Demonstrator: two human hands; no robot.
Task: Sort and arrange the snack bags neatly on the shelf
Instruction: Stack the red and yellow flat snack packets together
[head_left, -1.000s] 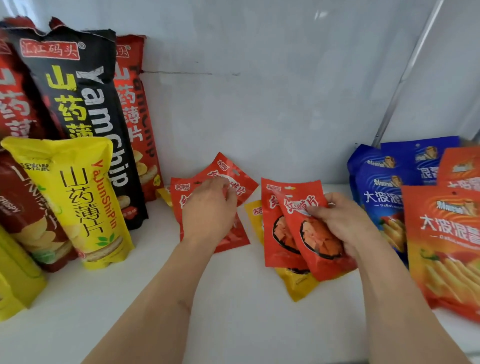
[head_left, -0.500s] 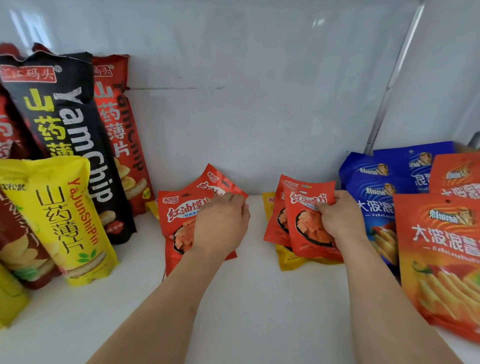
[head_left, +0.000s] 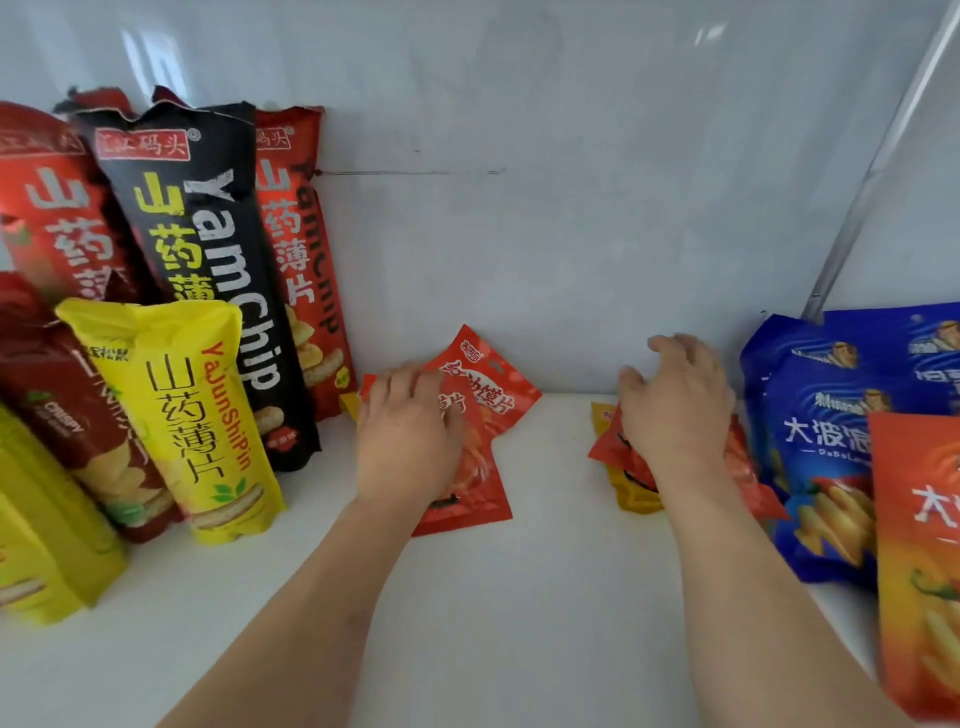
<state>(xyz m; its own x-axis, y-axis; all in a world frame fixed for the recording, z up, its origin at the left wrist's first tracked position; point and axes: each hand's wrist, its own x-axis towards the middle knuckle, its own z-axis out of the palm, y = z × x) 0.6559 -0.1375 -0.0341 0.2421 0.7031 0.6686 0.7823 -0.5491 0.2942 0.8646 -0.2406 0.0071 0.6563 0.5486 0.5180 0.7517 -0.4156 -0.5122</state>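
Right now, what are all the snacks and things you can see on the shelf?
Tall black bag: one, black with yellow and white letters, standing at the back left.
Tall red bags: at least two, red, beside and behind the black one.
Yellow bag: one, yellow, leaning in front of the tall bags.
Small red packets, left pile: two or more, red, middle of the shelf.
Small packets, right pile: red on yellow, right of middle.
Blue bags: about two, blue, far right.
Orange bag: one, front right.
Shelf: white.
Left hand: resting on the left pile.
Right hand: fingers spread over the right pile.
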